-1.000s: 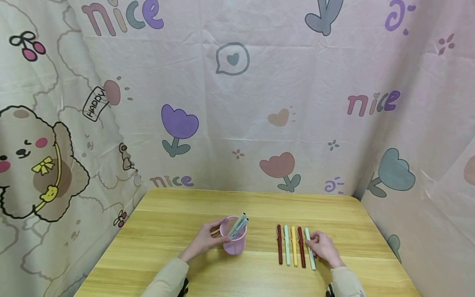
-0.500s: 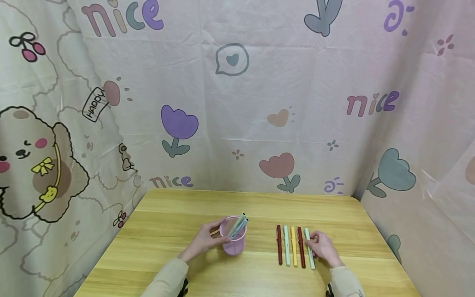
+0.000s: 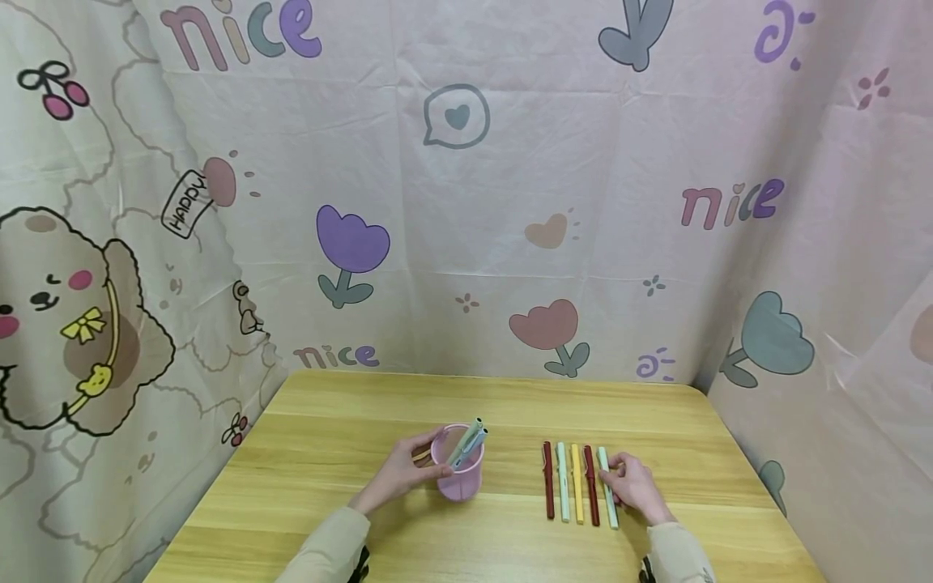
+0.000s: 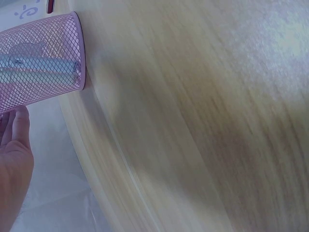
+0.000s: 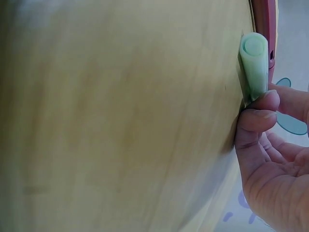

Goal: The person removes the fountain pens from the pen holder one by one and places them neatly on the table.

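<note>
My left hand [image 3: 399, 476] grips a pink mesh pen cup [image 3: 461, 487] from its left side, fingers behind it and thumb near the front. Two pale pens [image 3: 469, 444], one greenish and one bluish, lean inside towards the right. In the left wrist view the cup's mesh wall [image 4: 43, 94] shows with the hand [image 4: 17, 154] below it. To the right, my right hand [image 3: 636, 488] pinches the mint-green pen [image 3: 611, 508] at the right end of a row lying on the table. The right wrist view shows thumb and fingers at the side of that pen [image 5: 256, 63].
Left of the mint pen lie a dark red pen [image 3: 592, 490], a yellow pen [image 3: 578, 486], a pale mint pen [image 3: 564, 486] and another dark red pen [image 3: 549, 486], side by side. A printed curtain [image 3: 466, 202] stands behind the wooden table [image 3: 364, 405].
</note>
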A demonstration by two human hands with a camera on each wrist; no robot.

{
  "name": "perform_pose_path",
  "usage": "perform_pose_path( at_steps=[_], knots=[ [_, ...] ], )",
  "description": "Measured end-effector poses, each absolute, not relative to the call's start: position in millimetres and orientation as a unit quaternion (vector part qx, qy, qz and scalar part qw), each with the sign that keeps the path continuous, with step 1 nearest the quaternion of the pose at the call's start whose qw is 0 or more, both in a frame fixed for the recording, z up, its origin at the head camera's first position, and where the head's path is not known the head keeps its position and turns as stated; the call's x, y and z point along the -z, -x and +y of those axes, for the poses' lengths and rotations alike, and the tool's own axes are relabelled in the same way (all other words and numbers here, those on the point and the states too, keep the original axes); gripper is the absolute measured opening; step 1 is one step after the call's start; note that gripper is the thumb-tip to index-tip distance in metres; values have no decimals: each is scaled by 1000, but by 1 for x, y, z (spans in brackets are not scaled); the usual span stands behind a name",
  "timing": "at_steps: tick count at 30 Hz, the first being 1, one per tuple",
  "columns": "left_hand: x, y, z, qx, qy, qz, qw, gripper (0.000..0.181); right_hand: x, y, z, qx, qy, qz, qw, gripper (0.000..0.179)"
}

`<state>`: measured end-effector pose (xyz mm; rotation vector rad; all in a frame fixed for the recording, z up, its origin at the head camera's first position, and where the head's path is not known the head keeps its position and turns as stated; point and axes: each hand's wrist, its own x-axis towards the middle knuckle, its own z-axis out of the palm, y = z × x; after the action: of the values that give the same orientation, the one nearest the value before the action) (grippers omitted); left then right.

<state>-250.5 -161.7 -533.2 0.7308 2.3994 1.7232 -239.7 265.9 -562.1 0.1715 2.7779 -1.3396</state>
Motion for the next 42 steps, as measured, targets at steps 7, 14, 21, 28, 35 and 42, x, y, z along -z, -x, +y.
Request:
perform_pose_path(
  at_steps=[7,14,21,28,35,42],
  knots=[
    [534,251,-162,-571,-245,782,51,79,562,240,266,435,-57,898,27,30],
    [534,251,-162,-576,-245,778,54,79,561,240,265,434,-59,898,28,31],
    [534,251,-162,-571,-237,784,56,80,559,240,265,437,-61,897,31,31],
    [533,250,-161,-570,-232,786,55,80,559,240,265,443,-67,893,38,33],
    [533,249,-161,-569,-231,787,55,80,558,239,265,448,-68,891,40,35],
    [533,250,-161,-566,-237,788,50,80,557,238,265,473,-77,876,48,40]
  ],
)
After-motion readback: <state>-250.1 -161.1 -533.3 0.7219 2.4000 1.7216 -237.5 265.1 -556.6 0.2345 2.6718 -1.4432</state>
